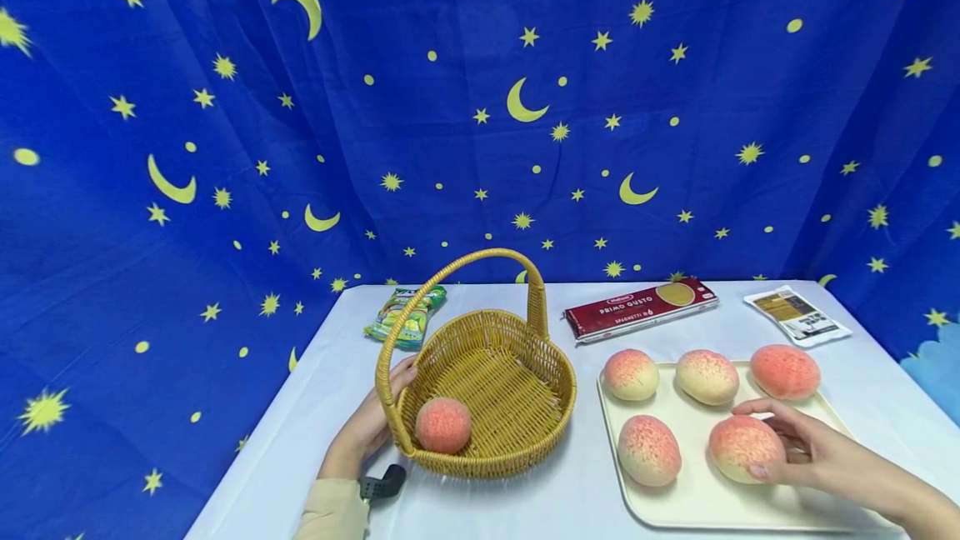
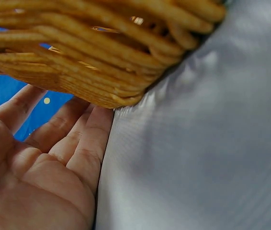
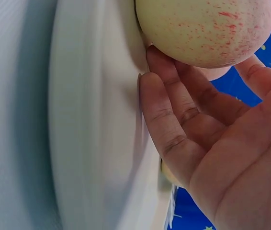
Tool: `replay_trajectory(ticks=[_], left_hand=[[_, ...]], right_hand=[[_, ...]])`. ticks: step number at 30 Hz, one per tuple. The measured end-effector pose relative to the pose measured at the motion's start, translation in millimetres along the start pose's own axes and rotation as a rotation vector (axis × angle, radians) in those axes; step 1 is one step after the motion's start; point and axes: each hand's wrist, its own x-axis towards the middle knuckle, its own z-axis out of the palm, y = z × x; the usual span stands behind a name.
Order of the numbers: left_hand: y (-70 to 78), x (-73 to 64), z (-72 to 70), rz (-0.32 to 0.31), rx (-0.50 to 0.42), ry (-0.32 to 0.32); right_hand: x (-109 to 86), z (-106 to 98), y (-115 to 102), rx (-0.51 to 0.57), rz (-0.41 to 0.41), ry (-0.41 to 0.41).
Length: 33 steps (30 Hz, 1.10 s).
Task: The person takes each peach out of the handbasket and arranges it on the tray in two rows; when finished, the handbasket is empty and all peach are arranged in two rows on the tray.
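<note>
A round wicker basket [image 1: 517,462] with a tall arched handle stands on the table, one pink peach [image 1: 443,425] inside it. My left hand [image 1: 372,422] rests against the basket's left side; in the left wrist view its extended fingers [image 2: 90,139] touch the woven wall low down. On the right, my right hand [image 1: 813,452] grips a yellow-pink peach [image 1: 738,444] at the front of a cream tray [image 1: 690,511]. Its thumb lies on the near side and the index finger over the far side. In the right wrist view, the other fingers [image 3: 162,112] reach beneath that peach, close to the tray.
Several more peaches sit on the tray, one front left [image 1: 649,450] and others along the back [image 1: 707,377]. Behind are a green snack bag [image 1: 408,317], a red spaghetti pack [image 1: 641,309] and a small white-and-brown pouch [image 1: 798,315]. A blue star-patterned curtain [image 1: 450,148] hangs behind the table.
</note>
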Motion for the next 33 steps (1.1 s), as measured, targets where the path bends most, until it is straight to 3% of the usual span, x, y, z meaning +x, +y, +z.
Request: replay_trajectory(ticks=[11, 20, 27, 29, 33], left_hand=[[-2.6, 0.7, -1.3, 0.003, -0.010, -0.001], [-3.9, 2.2, -1.6, 0.014, -0.012, -0.005], [-2.3, 1.8, -1.3, 0.032, -0.027, -0.025], [-2.7, 1.7, -1.6, 0.030, -0.027, -0.021], [-3.4, 2.4, -1.9, 0.025, -0.028, -0.018]], right_hand=[[-1.1, 0.8, -1.3, -0.051, 0.055, 0.033], [1.4, -3.3, -10.3, -0.150, -0.027, 0.129], [18.1, -3.9, -59.9, -0.307, -0.152, 0.278], [27.6, -1.7, -79.9, -0.304, -0.181, 0.261], [50.4, 4.3, -120.5, -0.237, -0.187, 0.155]])
